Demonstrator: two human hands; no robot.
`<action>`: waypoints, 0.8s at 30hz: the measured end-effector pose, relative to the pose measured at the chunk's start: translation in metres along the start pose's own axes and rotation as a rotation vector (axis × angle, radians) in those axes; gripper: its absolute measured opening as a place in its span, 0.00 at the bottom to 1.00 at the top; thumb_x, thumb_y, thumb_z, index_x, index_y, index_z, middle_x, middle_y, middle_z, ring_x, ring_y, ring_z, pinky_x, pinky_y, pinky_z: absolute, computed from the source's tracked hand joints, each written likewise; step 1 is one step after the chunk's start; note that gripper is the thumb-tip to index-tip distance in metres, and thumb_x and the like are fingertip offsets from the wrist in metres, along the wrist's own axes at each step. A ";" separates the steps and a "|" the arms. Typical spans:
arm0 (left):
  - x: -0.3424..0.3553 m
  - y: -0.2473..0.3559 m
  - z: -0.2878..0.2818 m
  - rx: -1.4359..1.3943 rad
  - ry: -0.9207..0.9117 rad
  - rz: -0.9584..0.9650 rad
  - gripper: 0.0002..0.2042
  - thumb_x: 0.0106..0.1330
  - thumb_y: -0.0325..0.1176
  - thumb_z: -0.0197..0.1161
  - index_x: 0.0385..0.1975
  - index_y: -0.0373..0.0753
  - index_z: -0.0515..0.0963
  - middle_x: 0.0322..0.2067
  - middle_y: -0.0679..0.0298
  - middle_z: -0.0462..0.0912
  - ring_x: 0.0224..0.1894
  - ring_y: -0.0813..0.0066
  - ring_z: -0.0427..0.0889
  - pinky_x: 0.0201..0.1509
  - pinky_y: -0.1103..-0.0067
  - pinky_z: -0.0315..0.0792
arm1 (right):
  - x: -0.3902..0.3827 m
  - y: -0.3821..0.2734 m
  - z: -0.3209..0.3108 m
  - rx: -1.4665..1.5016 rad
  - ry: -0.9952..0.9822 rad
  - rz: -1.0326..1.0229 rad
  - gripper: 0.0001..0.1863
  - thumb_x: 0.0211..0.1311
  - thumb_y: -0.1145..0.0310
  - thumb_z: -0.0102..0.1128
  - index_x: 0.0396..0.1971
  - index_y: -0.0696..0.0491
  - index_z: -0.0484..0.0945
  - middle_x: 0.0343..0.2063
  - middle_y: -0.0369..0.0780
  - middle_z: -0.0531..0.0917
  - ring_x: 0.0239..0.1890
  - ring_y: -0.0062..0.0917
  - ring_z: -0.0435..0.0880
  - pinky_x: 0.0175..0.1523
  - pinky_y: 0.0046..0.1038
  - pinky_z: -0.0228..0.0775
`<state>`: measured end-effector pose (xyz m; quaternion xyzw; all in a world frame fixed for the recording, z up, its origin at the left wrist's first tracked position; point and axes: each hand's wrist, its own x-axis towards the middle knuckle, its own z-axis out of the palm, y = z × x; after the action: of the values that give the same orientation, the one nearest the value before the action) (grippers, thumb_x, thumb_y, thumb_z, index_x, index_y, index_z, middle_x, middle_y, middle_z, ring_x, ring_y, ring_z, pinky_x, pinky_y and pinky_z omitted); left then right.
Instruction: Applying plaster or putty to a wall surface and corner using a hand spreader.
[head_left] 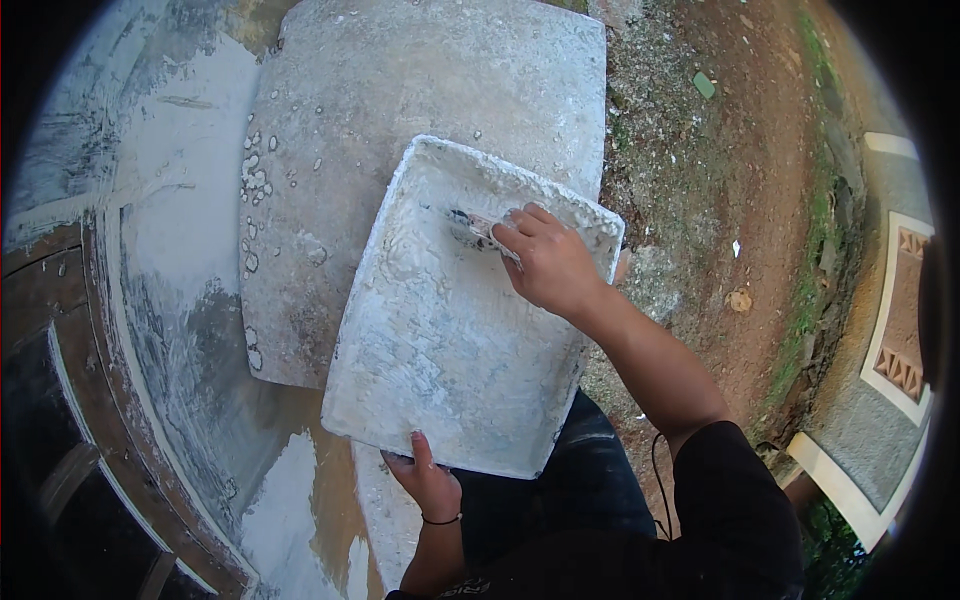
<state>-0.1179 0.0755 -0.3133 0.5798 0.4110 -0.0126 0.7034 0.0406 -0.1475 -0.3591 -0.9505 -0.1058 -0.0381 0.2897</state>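
A large rectangular tray (480, 400), its inside coated with whitish paste, is held tilted in front of my body. My left hand (430, 484) grips its near edge, the thumb over the rim and the fingers mostly hidden underneath. Wet white plaster (425, 225) lies thickest toward the tray's far end. Over that end my right hand (548, 255) is closed around a paste-smeared putty knife (474, 228). The knife's tip is down at the plaster, and its handle is largely hidden by my fingers.
A pale, stained board (420, 70) lies beyond and partly beneath the tray. To the left is a patchily plastered wall (185, 200) with a brown wooden frame (100, 310). Soil and gravel (740, 180) spread on the right, toward another wall (895, 320).
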 end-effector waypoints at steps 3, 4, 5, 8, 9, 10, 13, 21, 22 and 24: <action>-0.004 -0.003 -0.002 0.002 0.003 -0.016 0.28 0.58 0.24 0.51 0.57 0.32 0.48 0.54 0.54 0.58 0.54 0.64 0.61 0.57 0.72 0.58 | 0.025 0.004 0.015 -0.045 -0.020 -0.019 0.15 0.43 0.77 0.49 0.35 0.52 0.74 0.30 0.38 0.74 0.39 0.30 0.72 0.37 0.29 0.70; -0.005 -0.004 -0.002 0.008 0.006 -0.015 0.28 0.58 0.24 0.51 0.57 0.32 0.48 0.54 0.54 0.58 0.54 0.64 0.61 0.57 0.72 0.58 | 0.030 0.004 0.022 -0.052 -0.076 0.034 0.16 0.43 0.77 0.49 0.36 0.53 0.74 0.31 0.38 0.75 0.39 0.30 0.72 0.38 0.30 0.69; -0.006 -0.005 -0.003 0.036 -0.002 0.003 0.26 0.59 0.26 0.51 0.57 0.34 0.49 0.54 0.55 0.60 0.53 0.65 0.63 0.55 0.72 0.61 | 0.028 0.001 0.028 -0.046 -0.097 0.041 0.16 0.43 0.77 0.49 0.36 0.53 0.74 0.31 0.38 0.75 0.39 0.30 0.72 0.38 0.30 0.69; -0.008 -0.007 -0.006 0.073 0.000 0.022 0.24 0.60 0.29 0.51 0.56 0.36 0.52 0.53 0.57 0.62 0.52 0.66 0.65 0.53 0.73 0.63 | 0.013 -0.014 0.035 0.044 -0.177 -0.041 0.17 0.43 0.78 0.49 0.38 0.54 0.74 0.31 0.38 0.75 0.39 0.30 0.73 0.39 0.29 0.69; -0.008 -0.008 -0.006 0.065 -0.008 0.044 0.24 0.61 0.29 0.50 0.56 0.36 0.52 0.52 0.57 0.62 0.52 0.66 0.65 0.53 0.73 0.64 | 0.007 -0.018 0.032 0.054 -0.101 -0.082 0.17 0.43 0.78 0.49 0.38 0.54 0.74 0.31 0.38 0.75 0.39 0.30 0.73 0.39 0.29 0.69; -0.008 -0.009 -0.007 0.073 0.005 0.024 0.24 0.61 0.29 0.50 0.56 0.36 0.52 0.52 0.57 0.62 0.52 0.66 0.65 0.53 0.73 0.64 | 0.004 -0.020 0.027 0.100 -0.131 -0.084 0.17 0.43 0.77 0.50 0.38 0.54 0.74 0.30 0.38 0.75 0.38 0.29 0.73 0.38 0.29 0.69; -0.010 -0.010 -0.008 0.054 -0.015 0.004 0.23 0.61 0.29 0.50 0.55 0.36 0.53 0.52 0.57 0.62 0.51 0.66 0.66 0.52 0.73 0.64 | 0.007 -0.021 0.008 0.109 -0.156 -0.037 0.14 0.43 0.76 0.51 0.35 0.54 0.75 0.30 0.38 0.76 0.37 0.29 0.73 0.37 0.27 0.70; -0.019 -0.003 -0.005 0.044 -0.039 0.039 0.22 0.61 0.29 0.50 0.54 0.34 0.54 0.51 0.57 0.63 0.50 0.67 0.67 0.52 0.73 0.64 | -0.008 -0.036 0.016 0.051 -0.166 -0.273 0.12 0.43 0.73 0.50 0.32 0.52 0.75 0.31 0.37 0.75 0.37 0.28 0.73 0.38 0.27 0.69; -0.020 -0.002 -0.005 0.060 -0.027 0.019 0.22 0.61 0.29 0.50 0.54 0.34 0.54 0.51 0.57 0.63 0.50 0.67 0.67 0.52 0.73 0.64 | -0.014 -0.032 0.015 0.073 -0.208 -0.282 0.12 0.42 0.74 0.51 0.32 0.53 0.75 0.30 0.37 0.75 0.36 0.28 0.73 0.38 0.27 0.69; -0.021 -0.002 -0.005 0.062 -0.062 0.044 0.22 0.61 0.29 0.51 0.54 0.34 0.54 0.51 0.57 0.63 0.50 0.67 0.66 0.52 0.73 0.64 | -0.024 -0.019 0.008 0.138 -0.272 -0.245 0.15 0.38 0.76 0.55 0.32 0.54 0.74 0.29 0.38 0.75 0.37 0.30 0.73 0.39 0.29 0.69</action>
<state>-0.1353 0.0699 -0.3025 0.6094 0.3755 -0.0275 0.6977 0.0132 -0.1321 -0.3581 -0.9047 -0.2614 0.0633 0.3305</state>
